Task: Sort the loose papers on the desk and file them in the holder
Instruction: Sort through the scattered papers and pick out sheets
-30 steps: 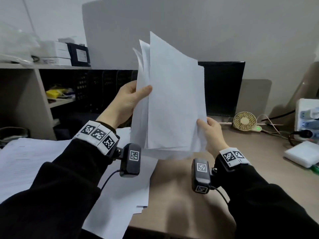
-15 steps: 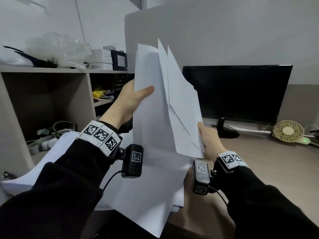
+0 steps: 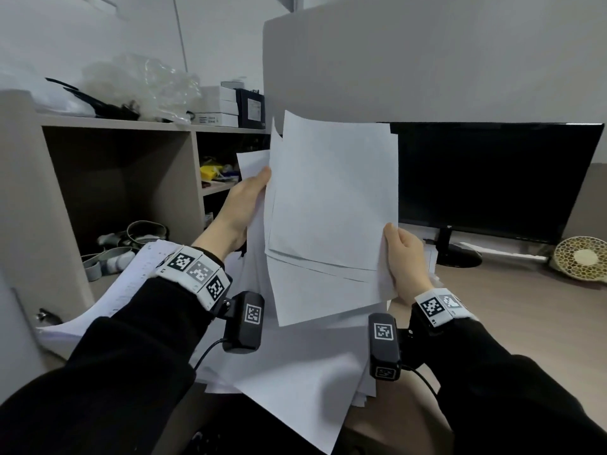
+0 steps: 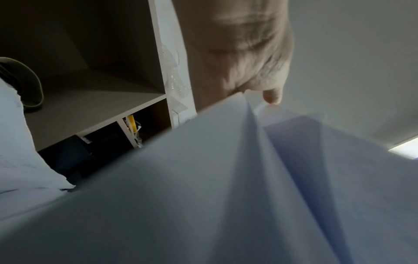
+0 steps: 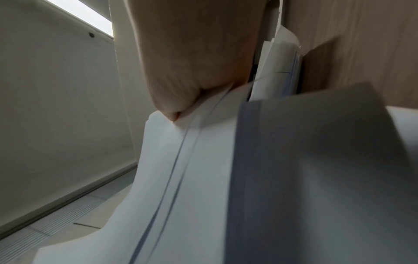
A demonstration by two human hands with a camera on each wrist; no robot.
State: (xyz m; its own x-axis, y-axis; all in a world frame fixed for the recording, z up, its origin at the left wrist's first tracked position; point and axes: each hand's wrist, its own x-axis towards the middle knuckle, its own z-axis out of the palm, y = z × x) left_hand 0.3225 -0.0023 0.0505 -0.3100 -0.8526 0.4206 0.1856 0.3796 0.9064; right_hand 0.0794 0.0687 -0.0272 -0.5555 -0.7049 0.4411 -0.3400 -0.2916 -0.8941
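Note:
I hold a loose sheaf of white papers (image 3: pixel 331 205) upright in front of me, its sheets fanned and uneven. My left hand (image 3: pixel 244 201) grips the sheaf's left edge, thumb on the front. My right hand (image 3: pixel 405 257) grips the lower right edge, thumb on the front too. The left wrist view shows the papers (image 4: pixel 226 187) spreading below my left hand (image 4: pixel 248 59). In the right wrist view my right hand (image 5: pixel 192 67) pinches the sheets (image 5: pixel 203 169). More loose papers (image 3: pixel 305 372) lie on the desk below, and another printed stack (image 3: pixel 115 297) lies at the left. No file holder shows clearly.
A shelf unit (image 3: pixel 131 178) with boxes and clutter stands at the left. A black monitor (image 3: pixel 492 178) stands behind the papers on the wooden desk (image 3: pixel 525 316). A small round fan (image 3: pixel 579 259) sits at the right edge.
The view has swung left toward the shelf. The sheaf, fanned and tilted before, now faces me flatter and more squared up. Both hands keep their grip on its edges.

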